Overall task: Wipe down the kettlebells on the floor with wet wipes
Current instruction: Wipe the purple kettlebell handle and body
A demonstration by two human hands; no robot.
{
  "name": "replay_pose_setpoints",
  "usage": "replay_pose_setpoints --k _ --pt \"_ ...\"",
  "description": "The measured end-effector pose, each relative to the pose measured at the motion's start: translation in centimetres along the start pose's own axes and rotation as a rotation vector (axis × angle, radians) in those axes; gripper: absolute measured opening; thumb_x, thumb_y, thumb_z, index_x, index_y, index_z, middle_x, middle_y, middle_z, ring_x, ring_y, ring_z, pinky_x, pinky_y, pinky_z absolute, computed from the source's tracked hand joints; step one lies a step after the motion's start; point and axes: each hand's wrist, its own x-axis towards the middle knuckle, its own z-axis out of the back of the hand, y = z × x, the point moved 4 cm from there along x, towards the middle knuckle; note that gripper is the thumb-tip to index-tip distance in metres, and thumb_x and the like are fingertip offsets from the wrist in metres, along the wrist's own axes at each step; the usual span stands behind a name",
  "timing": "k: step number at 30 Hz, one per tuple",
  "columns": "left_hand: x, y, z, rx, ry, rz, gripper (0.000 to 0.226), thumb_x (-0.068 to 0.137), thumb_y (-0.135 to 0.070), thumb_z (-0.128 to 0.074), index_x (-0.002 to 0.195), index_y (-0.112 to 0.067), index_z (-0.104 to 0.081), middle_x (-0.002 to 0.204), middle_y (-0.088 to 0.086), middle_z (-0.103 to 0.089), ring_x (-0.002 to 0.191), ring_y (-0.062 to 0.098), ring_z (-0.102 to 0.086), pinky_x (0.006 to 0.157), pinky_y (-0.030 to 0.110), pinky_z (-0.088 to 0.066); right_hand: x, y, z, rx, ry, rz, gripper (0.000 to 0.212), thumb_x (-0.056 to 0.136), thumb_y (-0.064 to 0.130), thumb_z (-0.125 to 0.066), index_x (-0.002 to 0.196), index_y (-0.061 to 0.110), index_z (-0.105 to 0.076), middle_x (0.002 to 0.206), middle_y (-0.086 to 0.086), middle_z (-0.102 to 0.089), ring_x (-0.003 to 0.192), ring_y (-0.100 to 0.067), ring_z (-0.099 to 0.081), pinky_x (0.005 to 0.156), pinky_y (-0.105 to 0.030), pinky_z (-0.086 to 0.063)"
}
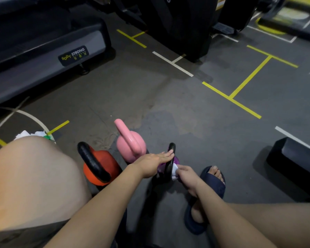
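Head view: the fingers (166, 155) of my left hand (150, 164) lie straight and flat over the top of the black handle (168, 170) of the purple kettlebell (176, 160), while my right hand (186, 178) pinches a white wipe (174, 170) against that handle's side. It stands on the grey floor (186, 113) just beside my sandal (214, 187), with a pink kettlebell (131, 144) close behind it and an orange kettlebell (104, 163) further left, by my knee (34, 176).
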Motion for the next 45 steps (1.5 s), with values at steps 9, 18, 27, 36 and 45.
replay_pose_setpoints --k 9,18,27,36,45 --pt "0.0 0.1 0.3 0.013 0.024 -0.016 0.09 0.085 0.01 -0.048 0.16 -0.03 -0.018 0.165 -0.018 -0.004 0.151 0.001 -0.015 0.117 0.027 -0.021 1.5 -1.9 -0.3 -0.331 -0.058 0.214 0.03 0.1 0.004 -0.045 0.09 0.015 -0.071 0.082 0.001 -0.071 0.077 -0.01 -0.058 0.077 -0.034 -0.049" --pt "0.0 0.3 0.0 0.028 0.049 -0.01 0.09 0.083 0.009 -0.048 0.16 -0.026 -0.019 0.166 -0.014 -0.006 0.151 0.007 -0.02 0.121 0.027 -0.023 -0.5 0.0 -0.7 -0.317 -0.014 0.131 0.034 0.099 0.002 -0.047 0.078 0.017 -0.068 0.072 0.002 -0.064 0.07 -0.012 -0.055 0.063 -0.02 -0.043" --pt "-0.2 0.3 -0.4 0.035 0.081 0.055 0.083 0.089 0.003 -0.043 0.16 -0.03 -0.017 0.165 -0.019 -0.003 0.15 0.012 -0.027 0.12 0.031 -0.027 -1.4 2.9 -0.9 0.111 -0.114 -0.027 0.037 0.087 -0.014 -0.039 0.099 -0.003 -0.072 0.075 -0.021 -0.069 0.058 -0.024 -0.063 0.056 -0.029 -0.052" --pt "-0.9 -0.2 -0.8 0.069 0.127 0.07 0.087 0.091 -0.002 -0.049 0.16 -0.035 -0.009 0.162 -0.026 0.006 0.147 0.012 -0.032 0.114 0.033 -0.037 -1.5 0.8 -1.7 -0.603 -0.137 0.049 0.024 0.099 0.022 -0.051 0.114 0.02 -0.07 0.114 -0.012 -0.07 0.109 -0.03 -0.063 0.074 -0.021 -0.036" --pt "-0.7 -0.2 -0.6 0.091 0.112 0.096 0.082 0.095 -0.006 -0.045 0.16 -0.038 -0.006 0.162 -0.028 0.006 0.145 0.014 -0.036 0.11 0.034 -0.04 -1.9 2.2 -1.7 -0.203 -0.23 -0.013 0.027 0.085 0.024 -0.061 0.062 0.014 -0.072 0.066 -0.009 -0.067 0.064 -0.023 -0.062 0.066 -0.031 -0.048"
